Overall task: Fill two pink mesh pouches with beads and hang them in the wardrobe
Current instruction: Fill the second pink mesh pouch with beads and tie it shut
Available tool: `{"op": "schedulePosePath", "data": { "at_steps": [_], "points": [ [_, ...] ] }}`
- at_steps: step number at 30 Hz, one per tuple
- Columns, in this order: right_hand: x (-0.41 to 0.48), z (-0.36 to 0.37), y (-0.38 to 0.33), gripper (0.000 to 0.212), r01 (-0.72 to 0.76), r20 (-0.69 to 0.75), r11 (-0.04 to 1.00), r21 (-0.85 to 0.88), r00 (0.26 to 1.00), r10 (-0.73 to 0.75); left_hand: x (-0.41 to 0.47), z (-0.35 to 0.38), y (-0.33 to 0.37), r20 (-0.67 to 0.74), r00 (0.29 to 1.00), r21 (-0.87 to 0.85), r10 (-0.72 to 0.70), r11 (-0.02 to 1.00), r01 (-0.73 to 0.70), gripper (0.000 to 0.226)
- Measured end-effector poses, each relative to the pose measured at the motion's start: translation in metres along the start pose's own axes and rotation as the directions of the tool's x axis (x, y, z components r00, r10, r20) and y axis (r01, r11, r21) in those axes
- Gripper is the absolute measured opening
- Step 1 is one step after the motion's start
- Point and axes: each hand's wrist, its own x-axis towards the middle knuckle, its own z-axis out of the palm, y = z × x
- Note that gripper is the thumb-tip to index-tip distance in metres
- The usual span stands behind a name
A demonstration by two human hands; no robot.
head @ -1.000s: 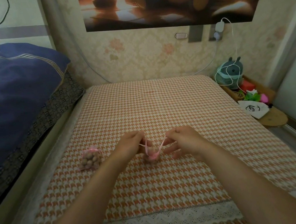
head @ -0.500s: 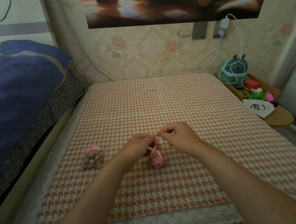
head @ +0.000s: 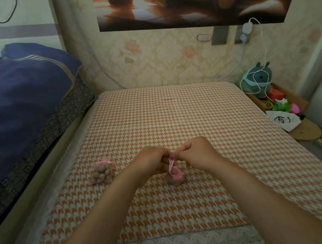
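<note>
One pouch (head: 176, 178) in both hands (head: 153, 160) (head: 196, 152) (other pouch (head: 102, 172) near mat (head: 175, 115) edge)

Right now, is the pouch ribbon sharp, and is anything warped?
Head view: dim, soft light, no glare; the ribbon pinched by left hand and right hand is slightly blurred; beads in the tied pouch show clearly; the wide-angle lens bows the mat.

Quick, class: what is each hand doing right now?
Left hand: fingers curled, pinching the pink drawstring of the pouch beneath it.
Right hand: fingers curled, pinching the same drawstring.
</note>
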Motion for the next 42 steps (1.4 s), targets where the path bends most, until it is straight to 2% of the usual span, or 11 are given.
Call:
{"op": "schedulePosePath", "data": {
  "at_steps": [6,9,11,14,18,22,26,30,34,38,42],
  "points": [
    [-0.004,-0.003,-0.003,0.012,-0.079,0.179,0.996,0.037,0.981,0.071,0.004,-0.007,-0.005,0.022,1.000,0.000,0.005,1.000,-0.005,0.020],
    [-0.007,-0.007,-0.004,0.046,-0.051,0.309,0.998,0.042,0.950,0.035,0.004,-0.011,-0.007,0.007,0.999,0.014,0.037,0.999,-0.037,0.016],
    [-0.009,-0.007,-0.004,0.053,0.005,0.326,0.998,0.060,0.945,-0.024,0.004,-0.011,-0.008,0.026,0.999,0.026,0.038,0.999,-0.039,0.016],
    [-0.009,-0.008,-0.001,0.033,0.043,0.277,0.992,0.118,0.958,-0.074,0.003,-0.012,-0.007,0.026,0.999,0.027,0.041,0.999,-0.042,0.017],
    [-0.005,-0.011,0.002,0.010,0.106,0.151,0.994,-0.010,0.983,-0.103,-0.002,-0.012,-0.003,0.049,0.998,0.027,0.047,0.998,-0.049,0.016],
    [-0.004,-0.013,0.005,0.013,0.148,0.114,0.980,-0.134,0.985,-0.133,0.000,-0.011,-0.004,0.016,0.999,0.039,0.042,0.998,-0.042,0.015],
    [0.001,-0.011,0.013,0.014,0.004,0.026,0.993,-0.119,1.000,-0.001,0.007,-0.012,-0.006,-0.160,0.982,0.023,0.104,0.995,-0.101,0.013],
    [0.003,-0.006,0.020,0.021,-0.129,0.022,0.986,-0.103,0.991,0.132,0.003,-0.020,-0.007,-0.127,0.979,0.251,0.161,0.960,-0.125,0.029],
    [0.007,-0.007,0.022,0.020,-0.164,0.009,0.968,-0.188,0.986,0.168,0.000,-0.020,-0.007,-0.060,0.976,0.422,0.211,0.891,-0.166,0.050],
    [0.008,-0.011,0.021,0.022,-0.040,0.031,0.899,-0.436,0.998,0.059,0.006,-0.015,-0.014,-0.129,0.931,0.676,0.341,0.717,-0.169,0.042],
    [-0.004,-0.015,0.014,0.022,0.132,0.077,0.743,-0.656,0.991,-0.108,0.011,-0.016,-0.020,-0.157,0.922,0.729,0.353,0.671,-0.133,0.037]
  ]
}}
